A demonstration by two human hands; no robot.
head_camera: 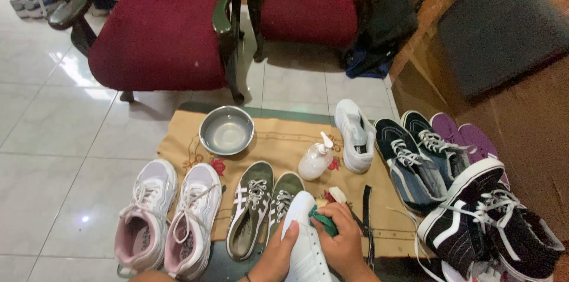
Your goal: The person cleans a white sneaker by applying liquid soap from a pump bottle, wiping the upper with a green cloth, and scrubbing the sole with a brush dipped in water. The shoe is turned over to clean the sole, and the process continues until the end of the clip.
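Observation:
My left hand (277,255) grips the side of a white sneaker (304,240) held sole-side toward me at the bottom centre. My right hand (342,236) presses a small green cloth (323,221) against the sneaker's toe. The matching white sneaker (354,135) lies on the tan mat (278,140) farther away. A white pump bottle (315,159) stands just beyond my hands, and a steel bowl (226,130) holding water sits at the mat's far left.
A pink-and-white pair (169,214) and an olive striped pair (261,208) lie left of my hands. Navy, purple and black high-top shoes (468,199) crowd the right. Two red armchairs (160,27) stand behind the mat. A black brush (367,223) lies by my right hand.

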